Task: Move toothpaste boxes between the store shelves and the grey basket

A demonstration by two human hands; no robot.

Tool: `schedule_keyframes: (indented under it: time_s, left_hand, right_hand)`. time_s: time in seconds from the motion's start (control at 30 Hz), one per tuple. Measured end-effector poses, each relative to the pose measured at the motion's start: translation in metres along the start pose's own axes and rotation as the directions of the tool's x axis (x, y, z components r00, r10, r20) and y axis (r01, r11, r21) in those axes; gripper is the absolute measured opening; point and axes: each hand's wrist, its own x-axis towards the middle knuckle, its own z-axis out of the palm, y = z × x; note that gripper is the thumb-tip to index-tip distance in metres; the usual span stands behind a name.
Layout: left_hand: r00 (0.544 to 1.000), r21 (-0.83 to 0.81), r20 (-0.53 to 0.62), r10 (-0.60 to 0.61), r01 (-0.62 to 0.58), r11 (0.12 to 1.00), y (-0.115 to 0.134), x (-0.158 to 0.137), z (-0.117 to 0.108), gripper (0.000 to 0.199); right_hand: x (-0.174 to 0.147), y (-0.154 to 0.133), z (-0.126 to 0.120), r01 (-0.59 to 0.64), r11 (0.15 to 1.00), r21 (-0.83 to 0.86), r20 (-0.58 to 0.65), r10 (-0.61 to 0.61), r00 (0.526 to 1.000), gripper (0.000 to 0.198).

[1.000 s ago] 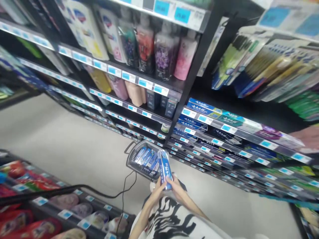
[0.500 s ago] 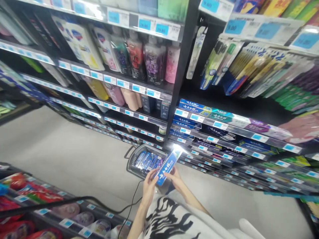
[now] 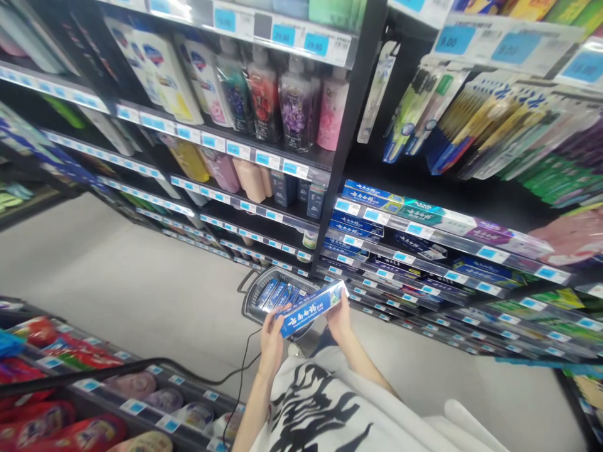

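A long blue and white toothpaste box [image 3: 311, 310] is held in front of my body, one end in each hand. My left hand [image 3: 272, 331] grips its lower left end, fingers closed around the edge. At the upper right end, my right hand [image 3: 340, 315] has its fingers closed on the box. Below and just behind it, a grey plastic shopping basket [image 3: 249, 300] stands on the floor. Several blue toothpaste boxes [image 3: 277, 295] lie inside the basket, partly hidden by the held box and my left hand.
Toothpaste boxes [image 3: 374, 196] fill shelves ahead right, below hanging toothbrushes [image 3: 490, 125]. Body wash bottles [image 3: 294, 110] line the shelves ahead left. At lower left stands another shelf with red packages [image 3: 80, 433]. A black cable [image 3: 155, 362] crosses beside my left arm. Pale floor [image 3: 141, 270] runs between shelves.
The toothpaste box has turned from steeply slanted to nearly level. My right hand has shifted from its lower part to the far right end, while my left hand stays at the left end.
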Motion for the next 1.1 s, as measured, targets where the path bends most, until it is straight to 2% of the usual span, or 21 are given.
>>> schedule_keyframes:
  time_s: [0.1,0.2,0.3,0.53,0.63,0.7,0.77,0.83,0.9,0.97,1.0,1.07,1.1]
  left_hand:
    - [1.000,-0.068,0.014,0.006,-0.005,0.998,0.000,0.000,0.000,0.052]
    - [0.998,-0.077,0.048,0.032,-0.028,0.997,-0.001,0.001,-0.002,0.047]
    - [0.996,-0.039,0.049,0.073,-0.071,0.997,-0.001,0.003,-0.005,0.043]
    - [0.988,0.043,0.015,0.157,-0.157,0.987,-0.003,0.011,-0.010,0.040]
    - [0.980,0.198,0.017,0.198,-0.197,0.960,-0.003,0.015,-0.013,0.045]
    - [0.952,0.408,0.098,0.291,-0.305,0.860,-0.004,0.017,-0.012,0.046]
    - [0.900,0.607,0.239,0.365,-0.432,0.668,-0.005,0.019,-0.009,0.049]
    - [0.862,0.717,0.359,0.357,-0.500,0.486,-0.009,0.020,-0.002,0.061]
    - [0.854,0.765,0.404,0.327,-0.512,0.391,-0.012,0.021,0.006,0.071]
    - [0.869,0.796,0.378,0.318,-0.481,0.367,-0.014,0.023,0.014,0.073]
    - [0.886,0.806,0.342,0.314,-0.448,0.386,-0.014,0.024,0.017,0.073]
    - [0.928,0.786,0.267,0.260,-0.366,0.498,-0.011,0.027,0.019,0.070]
    - [0.945,0.746,0.250,0.211,-0.327,0.580,-0.008,0.028,0.019,0.066]
  right_hand:
    - [0.000,0.004,-0.004,-0.005,1.000,0.019,-0.029,0.005,1.000,0.052]
    - [0.004,0.004,-0.007,-0.016,0.997,0.074,-0.049,0.020,0.999,0.047]
    - [0.009,0.001,-0.006,-0.026,0.994,0.107,-0.054,0.032,0.998,0.044]
    - [0.015,-0.004,0.007,-0.023,0.999,0.033,-0.027,0.024,0.999,0.051]
    - [0.013,-0.006,0.013,-0.012,1.000,-0.009,-0.047,0.012,0.999,0.054]
    - [0.011,-0.009,0.018,0.017,0.997,-0.073,-0.070,-0.022,0.997,0.056]
    - [0.007,-0.012,0.023,0.054,0.987,-0.154,-0.081,-0.067,0.994,0.058]
    - [0.002,-0.015,0.030,0.094,0.968,-0.234,-0.091,-0.118,0.989,0.059]
    - [-0.006,-0.017,0.035,0.133,0.938,-0.320,-0.087,-0.169,0.982,0.058]
    - [-0.016,-0.018,0.040,0.204,0.887,-0.414,-0.001,-0.225,0.974,0.054]
    - [-0.023,-0.019,0.041,0.259,0.850,-0.458,0.089,-0.246,0.965,0.052]
    - [-0.037,-0.022,0.045,0.392,0.765,-0.511,0.342,-0.238,0.909,0.045]
    - [-0.044,-0.024,0.047,0.469,0.718,-0.513,0.478,-0.215,0.852,0.041]
